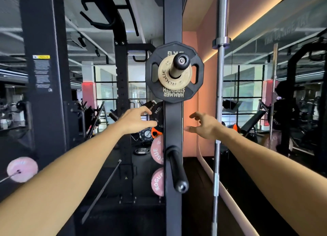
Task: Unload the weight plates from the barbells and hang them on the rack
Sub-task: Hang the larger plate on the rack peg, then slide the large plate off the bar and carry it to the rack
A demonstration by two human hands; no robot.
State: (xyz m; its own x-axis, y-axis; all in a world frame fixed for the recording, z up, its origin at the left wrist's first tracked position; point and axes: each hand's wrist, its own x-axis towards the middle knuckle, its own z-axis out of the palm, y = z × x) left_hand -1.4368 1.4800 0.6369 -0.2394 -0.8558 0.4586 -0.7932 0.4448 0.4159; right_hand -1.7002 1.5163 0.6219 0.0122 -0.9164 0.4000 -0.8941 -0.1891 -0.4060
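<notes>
Just above the middle of the frame, a small tan plate [174, 72] sits in front of a larger black plate [175, 72] on a storage peg [179, 63] that sticks out of the black rack post [173, 122]; the pair are threaded through their centre holes, so the peg carries the weight and the plates lie flat against the post. Lower on the same post an empty peg [177, 170] juts toward the camera, free for another plate. To the left of the post, more plates hang on the rack's far side: a black one [157, 111], and two pink ones [157, 151] below it. At the lower left edge of the frame a pink plate [22, 169] is still on a barbell, so the unloading looks unfinished. A bare steel barbell [220, 76] stands upright right of centre. Both arms reach forward on either side of the post, below the hung pair. The left hand [137, 119] has its fingers loosely curled near the black plate behind the post; whether it touches is unclear. The right hand [206, 125] is spread and relaxed, holding nothing.
</notes>
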